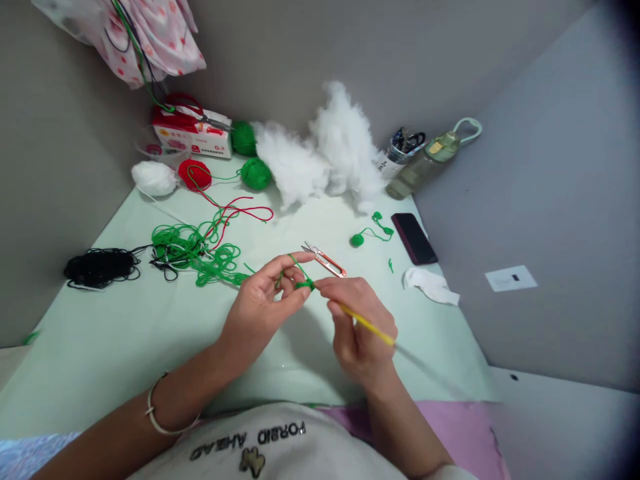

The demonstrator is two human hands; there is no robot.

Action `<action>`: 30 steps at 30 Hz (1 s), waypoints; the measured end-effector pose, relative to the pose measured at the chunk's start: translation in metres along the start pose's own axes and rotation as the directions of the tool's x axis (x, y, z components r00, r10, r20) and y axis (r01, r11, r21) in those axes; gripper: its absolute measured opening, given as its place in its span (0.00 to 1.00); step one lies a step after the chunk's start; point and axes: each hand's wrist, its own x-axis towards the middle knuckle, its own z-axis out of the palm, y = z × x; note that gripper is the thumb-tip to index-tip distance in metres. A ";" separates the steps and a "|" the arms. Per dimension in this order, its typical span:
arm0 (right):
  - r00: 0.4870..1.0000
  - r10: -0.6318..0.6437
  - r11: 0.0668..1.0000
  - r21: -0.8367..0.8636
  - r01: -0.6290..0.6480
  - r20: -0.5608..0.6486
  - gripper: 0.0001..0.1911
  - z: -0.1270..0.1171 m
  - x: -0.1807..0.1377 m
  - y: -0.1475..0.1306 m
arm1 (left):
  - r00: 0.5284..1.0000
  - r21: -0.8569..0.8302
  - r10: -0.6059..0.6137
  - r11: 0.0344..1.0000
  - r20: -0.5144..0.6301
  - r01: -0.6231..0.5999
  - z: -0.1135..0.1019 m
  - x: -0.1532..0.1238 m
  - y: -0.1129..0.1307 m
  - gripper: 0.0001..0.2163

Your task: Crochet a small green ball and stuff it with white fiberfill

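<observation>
My left hand pinches a small piece of green crochet work between thumb and fingers, with green yarn stretched over its raised index finger. A yellow-handled crochet hook is in the grip of my right hand, and its tip meets the green piece, hidden by the fingers. The yarn trails left from my left hand to a loose green tangle on the table. Just beyond my fingers lie thread snips with an orange frame.
Green yarn balls, a red ball, a white ball and black yarn lie left. White stuffing, a pen cup and a bottle stand behind. A phone and crumpled tissue lie right.
</observation>
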 end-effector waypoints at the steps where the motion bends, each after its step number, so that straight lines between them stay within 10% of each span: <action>1: 0.998 -0.062 0.994 -0.090 0.061 -0.008 0.17 0.002 -0.002 0.002 | 1.000 -0.051 -0.021 0.999 0.008 0.021 0.001 0.000 0.000 0.19; 6: 0.993 0.038 0.999 0.040 -0.034 -0.108 0.17 0.005 -0.004 0.006 | 0.950 -0.327 -0.236 0.898 0.206 0.294 0.001 0.005 0.001 0.18; 12: 0.935 0.344 0.831 0.491 -0.263 -0.083 0.09 0.002 0.011 0.006 | 0.971 -0.261 -0.147 0.946 0.189 0.194 0.000 0.006 0.003 0.17; 18: 0.979 0.174 0.970 0.193 -0.151 -0.108 0.14 0.009 0.005 0.003 | 0.994 -0.147 -0.072 0.986 0.081 0.084 0.004 0.002 0.001 0.19; 22: 0.994 -0.017 1.000 -0.022 0.015 -0.105 0.19 0.007 0.001 0.005 | 0.964 -0.314 -0.215 0.914 0.158 0.255 0.003 0.006 0.001 0.18; 30: 0.914 0.402 0.808 0.492 -0.324 -0.058 0.08 0.004 0.010 0.005 | 0.976 -0.251 -0.130 0.953 0.173 0.171 0.000 0.007 -0.001 0.16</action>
